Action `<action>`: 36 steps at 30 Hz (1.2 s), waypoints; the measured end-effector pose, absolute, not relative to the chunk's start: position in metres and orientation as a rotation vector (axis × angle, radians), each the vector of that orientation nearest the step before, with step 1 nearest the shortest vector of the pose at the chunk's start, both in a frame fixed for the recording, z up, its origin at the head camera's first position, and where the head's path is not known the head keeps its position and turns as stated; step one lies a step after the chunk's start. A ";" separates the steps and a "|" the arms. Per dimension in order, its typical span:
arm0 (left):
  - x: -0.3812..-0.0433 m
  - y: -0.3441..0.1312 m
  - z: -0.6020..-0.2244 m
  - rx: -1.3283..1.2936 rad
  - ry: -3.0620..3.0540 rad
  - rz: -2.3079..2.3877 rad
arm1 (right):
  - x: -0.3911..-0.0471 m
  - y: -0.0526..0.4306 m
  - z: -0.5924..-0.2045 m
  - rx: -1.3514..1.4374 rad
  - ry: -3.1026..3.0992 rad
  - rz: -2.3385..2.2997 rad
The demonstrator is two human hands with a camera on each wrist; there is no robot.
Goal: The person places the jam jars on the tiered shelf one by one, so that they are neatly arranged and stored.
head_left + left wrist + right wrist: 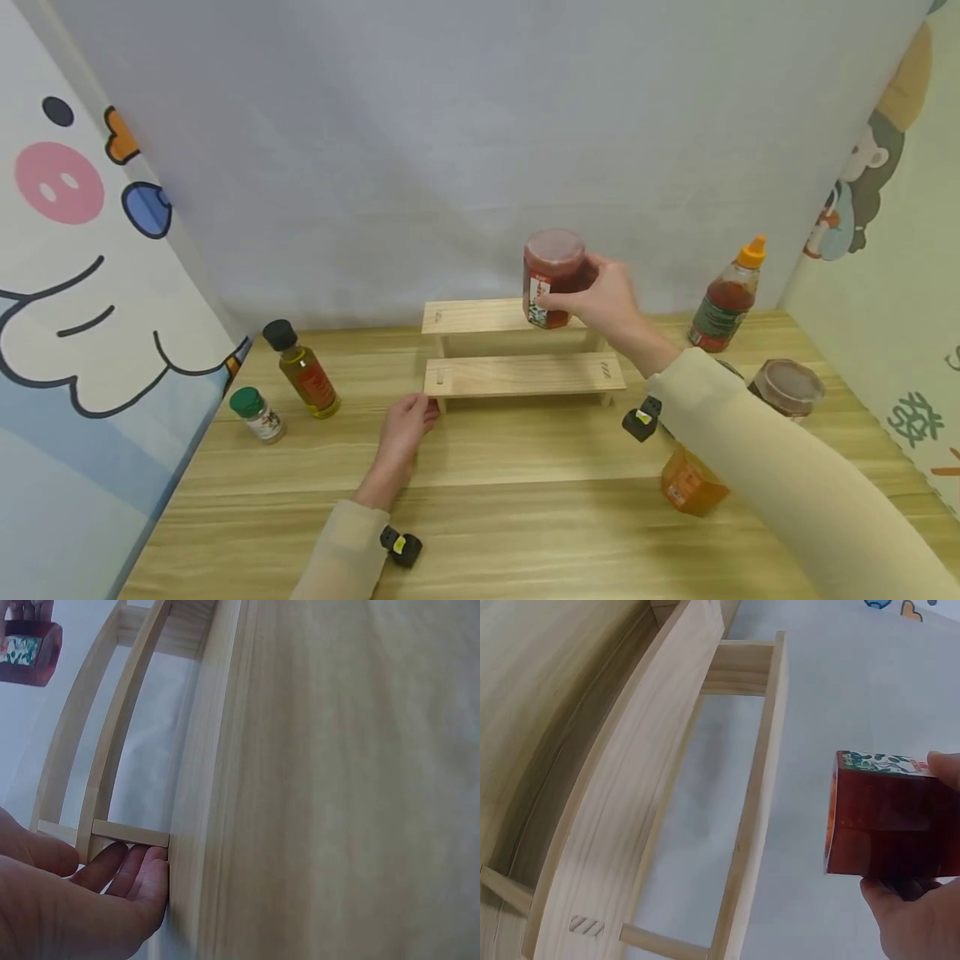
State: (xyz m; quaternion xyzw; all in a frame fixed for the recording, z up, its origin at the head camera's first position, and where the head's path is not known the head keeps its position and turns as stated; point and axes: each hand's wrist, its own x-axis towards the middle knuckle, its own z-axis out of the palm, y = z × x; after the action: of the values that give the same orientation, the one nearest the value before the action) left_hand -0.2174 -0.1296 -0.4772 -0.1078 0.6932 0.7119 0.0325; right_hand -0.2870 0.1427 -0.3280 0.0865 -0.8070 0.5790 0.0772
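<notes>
My right hand (611, 296) grips the red jar (553, 275); my left hand (405, 429) pinches the wooden two-step shelf (517, 375). I should keep the jar straight and the shelf still.

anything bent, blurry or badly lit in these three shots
right wrist: the wooden rack has bowed long edges, probably lens distortion, and the red jar looks dark; left wrist: the same bowing, with soft, low-contrast grain on the tabletop; head: fairly even light, soft shadows, small print on the jar's label not readable
</notes>
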 end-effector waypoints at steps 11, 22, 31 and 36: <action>-0.218 -0.132 -0.476 -0.329 2.120 2.184 | -0.306 0.109 -0.346 0.366 -2.420 1.706; -0.215 -0.132 -0.476 -0.309 2.138 2.179 | -0.317 0.078 -0.358 0.407 -2.438 1.684; -0.215 -0.133 -0.475 -0.317 2.145 2.166 | -0.325 0.060 -0.366 0.393 -2.411 1.673; -0.214 -0.132 -0.475 -0.315 2.148 2.158 | -0.327 0.053 -0.369 0.371 -2.419 1.690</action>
State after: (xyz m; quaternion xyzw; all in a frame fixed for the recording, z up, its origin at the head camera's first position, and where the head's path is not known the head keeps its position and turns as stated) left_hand -0.2144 -0.1318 -0.4753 -0.1027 0.7013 0.7043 0.0403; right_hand -0.3271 0.0531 -0.3687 0.1244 -0.8105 0.5663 0.0834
